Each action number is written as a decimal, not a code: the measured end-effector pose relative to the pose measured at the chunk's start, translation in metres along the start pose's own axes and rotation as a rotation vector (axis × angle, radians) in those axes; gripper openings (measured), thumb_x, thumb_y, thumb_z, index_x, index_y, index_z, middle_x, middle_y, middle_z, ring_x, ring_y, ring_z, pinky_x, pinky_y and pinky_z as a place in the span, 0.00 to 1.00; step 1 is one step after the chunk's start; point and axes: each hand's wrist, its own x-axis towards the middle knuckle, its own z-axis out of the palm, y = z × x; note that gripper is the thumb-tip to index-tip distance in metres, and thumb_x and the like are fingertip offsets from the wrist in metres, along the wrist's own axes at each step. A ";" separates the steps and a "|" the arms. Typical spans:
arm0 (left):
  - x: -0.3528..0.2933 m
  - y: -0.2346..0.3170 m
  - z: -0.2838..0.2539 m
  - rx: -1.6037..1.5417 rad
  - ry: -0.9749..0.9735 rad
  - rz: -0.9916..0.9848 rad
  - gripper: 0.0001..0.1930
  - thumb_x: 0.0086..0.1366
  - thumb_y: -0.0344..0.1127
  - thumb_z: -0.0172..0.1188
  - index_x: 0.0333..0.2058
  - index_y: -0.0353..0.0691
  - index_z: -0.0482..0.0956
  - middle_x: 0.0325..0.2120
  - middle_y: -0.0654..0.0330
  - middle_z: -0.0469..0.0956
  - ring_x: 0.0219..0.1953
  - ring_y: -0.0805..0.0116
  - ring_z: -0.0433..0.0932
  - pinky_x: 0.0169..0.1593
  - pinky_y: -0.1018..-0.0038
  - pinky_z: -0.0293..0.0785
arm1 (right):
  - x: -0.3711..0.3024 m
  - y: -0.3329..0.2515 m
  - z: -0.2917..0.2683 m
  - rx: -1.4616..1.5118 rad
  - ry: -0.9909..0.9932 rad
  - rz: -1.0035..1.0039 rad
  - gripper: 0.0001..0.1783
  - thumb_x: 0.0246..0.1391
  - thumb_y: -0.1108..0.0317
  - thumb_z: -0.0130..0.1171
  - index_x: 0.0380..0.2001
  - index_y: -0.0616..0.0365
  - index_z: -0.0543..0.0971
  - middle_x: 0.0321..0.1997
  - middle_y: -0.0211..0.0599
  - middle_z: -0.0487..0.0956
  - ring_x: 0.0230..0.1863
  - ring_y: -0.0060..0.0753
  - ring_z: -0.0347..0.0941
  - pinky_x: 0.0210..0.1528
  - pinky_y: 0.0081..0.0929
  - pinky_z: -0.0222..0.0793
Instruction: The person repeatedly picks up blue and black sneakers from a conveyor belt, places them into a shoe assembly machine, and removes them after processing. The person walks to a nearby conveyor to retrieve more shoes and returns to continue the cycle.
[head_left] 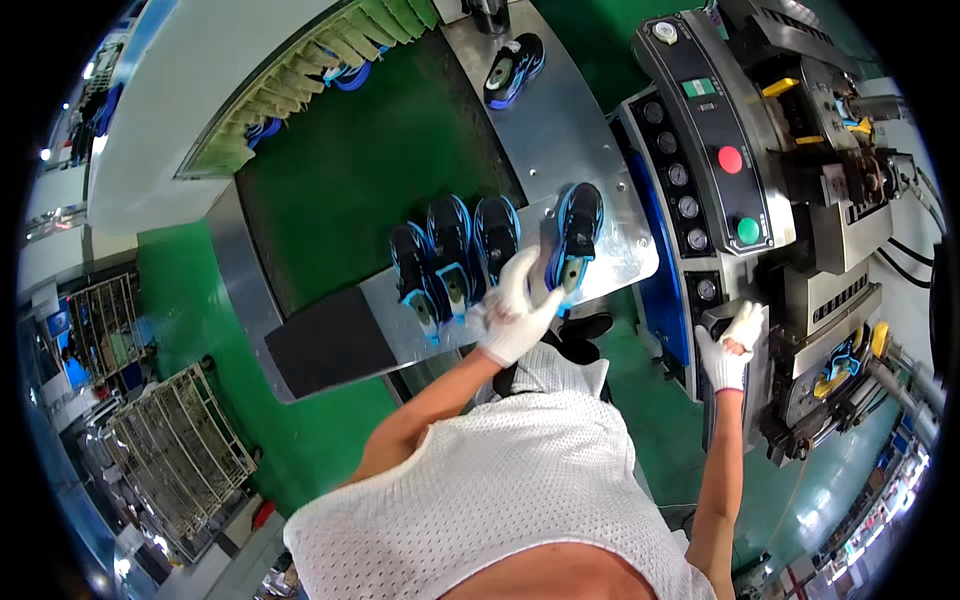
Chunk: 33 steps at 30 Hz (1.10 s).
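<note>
My left hand point(515, 318), in a white knit glove, is over the near edge of the metal worktop point(620, 255), its thumb and fingers apart. It lies between the heel ends of a black-and-blue shoe point(496, 235) and another shoe point(577, 230) to its right. Whether the fingertips touch either shoe I cannot tell. Two similar shoes point(448, 240) point(411, 262) stand to the left in the same row. Out to the right, my right hand point(730, 352), also white-gloved, is at the machine's metal front edge, thumb apart from the fingers, with nothing seen in it.
A control panel point(710, 130) with red and green buttons and gauges belongs to the machine on the right. One more shoe point(516, 70) stands at the worktop's far end. Shoes show behind a fringed curtain point(300, 85) over a green belt point(370, 170). Wire racks point(180, 450) stand at left.
</note>
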 end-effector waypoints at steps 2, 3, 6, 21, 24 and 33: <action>-0.018 -0.022 -0.034 0.003 0.057 -0.026 0.35 0.55 0.33 0.72 0.60 0.34 0.67 0.59 0.45 0.70 0.61 0.51 0.71 0.64 0.65 0.67 | -0.016 -0.044 0.005 0.531 0.075 -0.163 0.61 0.46 0.54 0.73 0.73 0.68 0.48 0.77 0.61 0.50 0.79 0.55 0.44 0.77 0.41 0.45; -0.030 -0.040 -0.033 -0.044 0.069 -0.152 0.37 0.56 0.31 0.72 0.62 0.32 0.64 0.60 0.44 0.68 0.63 0.52 0.70 0.66 0.63 0.66 | -0.019 -0.086 -0.016 0.536 -0.012 -0.206 0.58 0.49 0.55 0.72 0.73 0.68 0.49 0.76 0.60 0.55 0.77 0.52 0.50 0.75 0.38 0.50; -0.042 -0.112 0.003 -0.074 0.029 -0.466 0.43 0.57 0.31 0.71 0.66 0.30 0.55 0.59 0.42 0.69 0.61 0.52 0.72 0.64 0.60 0.67 | -0.017 -0.202 -0.012 0.757 -0.238 -0.145 0.61 0.47 0.53 0.74 0.72 0.71 0.49 0.69 0.66 0.64 0.71 0.54 0.62 0.70 0.38 0.58; 0.080 -0.008 -0.004 0.354 -0.779 -0.445 0.40 0.51 0.54 0.70 0.51 0.24 0.71 0.46 0.34 0.78 0.51 0.39 0.79 0.56 0.56 0.74 | -0.076 -0.212 0.040 1.487 -0.256 0.788 0.36 0.43 0.56 0.75 0.49 0.72 0.77 0.45 0.42 0.82 0.39 0.30 0.77 0.45 0.31 0.76; 0.029 0.024 0.029 0.422 -0.939 -0.216 0.33 0.52 0.55 0.69 0.46 0.31 0.76 0.40 0.41 0.81 0.45 0.46 0.82 0.52 0.56 0.77 | -0.154 -0.180 0.018 1.819 -0.005 0.886 0.31 0.47 0.61 0.74 0.51 0.68 0.77 0.46 0.39 0.82 0.41 0.28 0.77 0.46 0.32 0.76; -0.146 0.150 0.105 0.468 -1.643 0.517 0.39 0.50 0.53 0.73 0.52 0.29 0.70 0.45 0.47 0.78 0.46 0.56 0.79 0.52 0.63 0.75 | -0.413 -0.143 -0.001 1.855 1.044 1.697 0.41 0.45 0.54 0.76 0.53 0.74 0.71 0.49 0.40 0.77 0.46 0.27 0.73 0.49 0.29 0.72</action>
